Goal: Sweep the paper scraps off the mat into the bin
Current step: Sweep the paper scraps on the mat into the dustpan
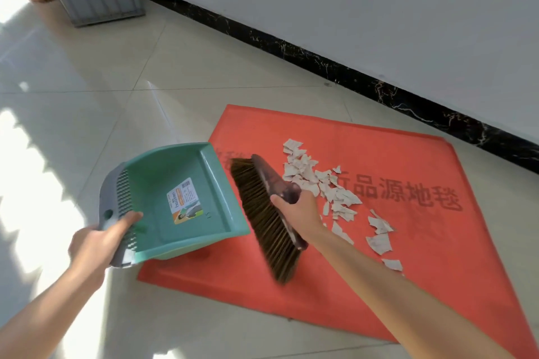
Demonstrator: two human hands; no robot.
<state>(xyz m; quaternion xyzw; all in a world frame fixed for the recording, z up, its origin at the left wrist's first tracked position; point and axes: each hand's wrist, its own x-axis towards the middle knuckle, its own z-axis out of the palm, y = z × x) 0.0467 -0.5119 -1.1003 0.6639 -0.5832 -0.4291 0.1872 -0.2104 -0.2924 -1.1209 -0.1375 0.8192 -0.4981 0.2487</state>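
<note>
A red mat [335,285] with dark printed characters lies on the tiled floor. Several torn white paper scraps [309,178] are strewn across its middle, trailing toward the right edge. My right hand [297,213] grips the back of a brown bristle brush [265,216], which is tilted with its bristles facing left, between the scraps and the dustpan. My left hand [99,242] holds the grey rear edge of a green dustpan [180,198], lifted over the mat's left edge with its mouth toward the brush. The pan holds no scraps.
A grey plastic crate [96,0] with a lid and items on top stands at the far left against the white wall. A black marble skirting [320,58] runs along the wall behind the mat. Bright sunlight patches fall on the tiles at left.
</note>
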